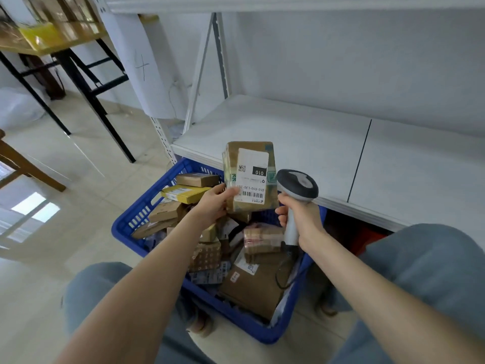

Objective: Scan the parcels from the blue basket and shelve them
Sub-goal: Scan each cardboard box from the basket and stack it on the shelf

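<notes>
Item: 1 brown parcel (250,177), centre frame above the blue basket (126,222), pinched at its lower-left edge by the left hand (214,203); right hand (301,219) gripped the scanner (298,186); risk: thumb beside the barcode likely blocking the read, edge grip slipping.

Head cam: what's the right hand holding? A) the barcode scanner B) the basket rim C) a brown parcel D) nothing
A: the right hand grips the barcode scanner by its handle, while the left hand holds the brown parcel up over the blue basket.
</notes>
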